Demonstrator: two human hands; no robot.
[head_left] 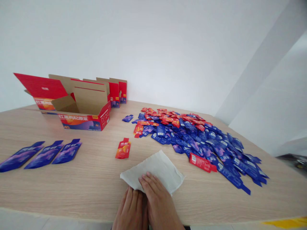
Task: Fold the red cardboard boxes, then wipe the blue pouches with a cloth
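My left hand [130,209] and my right hand [158,201] lie side by side at the near edge of the wooden table [72,188], fingers stretched flat. Both rest on the near corner of a white folded cloth [155,167]. The right hand partly overlaps the left. A single orange pouch [123,149] lies just beyond the cloth. A big pile of blue and red pouches [192,140] spreads to the right of the cloth.
Three blue pouches [43,154] lie in a row at the left. Open red cardboard boxes [83,108] stand at the back left, with more boxes [117,91] behind. A white wall runs behind the table. The table's right edge slants away near a yellow strip [285,222].
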